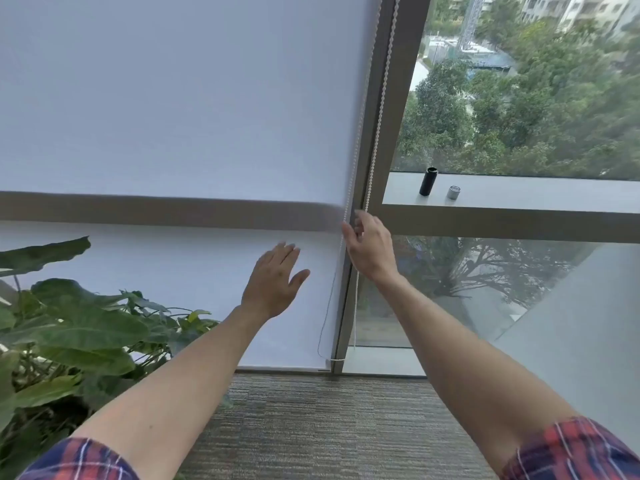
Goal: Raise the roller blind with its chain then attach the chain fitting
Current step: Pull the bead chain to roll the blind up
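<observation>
A white roller blind hangs fully lowered over the left window, its bottom bar just above the carpet. A white bead chain runs down in two strands along the brown window post, ending in a short loop near the floor. My right hand is pinched on the chain at the level of the horizontal window bar. Fingers spread and holding nothing, my left hand hovers in front of the blind fabric, left of the chain. A thin cord loops down beside the blind's right edge. I cannot make out a chain fitting.
A large leafy plant stands at the lower left, close to my left arm. On the window ledge to the right sit a black cylinder and a small grey cylinder. Grey carpet lies below.
</observation>
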A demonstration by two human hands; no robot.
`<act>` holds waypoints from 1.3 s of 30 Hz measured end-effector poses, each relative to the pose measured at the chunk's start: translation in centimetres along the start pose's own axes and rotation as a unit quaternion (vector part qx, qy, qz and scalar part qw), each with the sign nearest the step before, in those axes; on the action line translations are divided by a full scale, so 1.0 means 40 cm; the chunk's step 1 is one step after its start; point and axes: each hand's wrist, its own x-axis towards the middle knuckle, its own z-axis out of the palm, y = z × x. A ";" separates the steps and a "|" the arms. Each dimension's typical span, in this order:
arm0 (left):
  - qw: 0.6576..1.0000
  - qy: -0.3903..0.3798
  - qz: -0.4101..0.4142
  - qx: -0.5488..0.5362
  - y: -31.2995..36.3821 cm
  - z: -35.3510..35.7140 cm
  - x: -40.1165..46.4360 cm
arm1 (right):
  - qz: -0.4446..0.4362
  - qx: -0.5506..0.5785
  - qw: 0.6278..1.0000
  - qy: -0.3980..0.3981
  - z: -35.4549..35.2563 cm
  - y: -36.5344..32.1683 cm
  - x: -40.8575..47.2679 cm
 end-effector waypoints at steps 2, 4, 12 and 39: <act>0.998 -0.009 -0.012 -0.057 0.007 -0.008 0.007 | 0.022 0.049 0.999 -0.001 -0.006 -0.031 0.040; 0.996 -0.017 -0.021 -0.086 0.021 -0.017 0.011 | 0.042 0.070 0.997 0.003 -0.026 -0.076 0.079; 0.946 0.053 -0.080 -0.309 0.065 -0.065 0.052 | 0.021 0.230 0.972 -0.033 -0.041 -0.114 0.103; 0.906 0.058 -0.031 -0.418 0.221 -0.041 0.061 | -0.009 0.108 0.968 -0.226 0.051 0.054 -0.132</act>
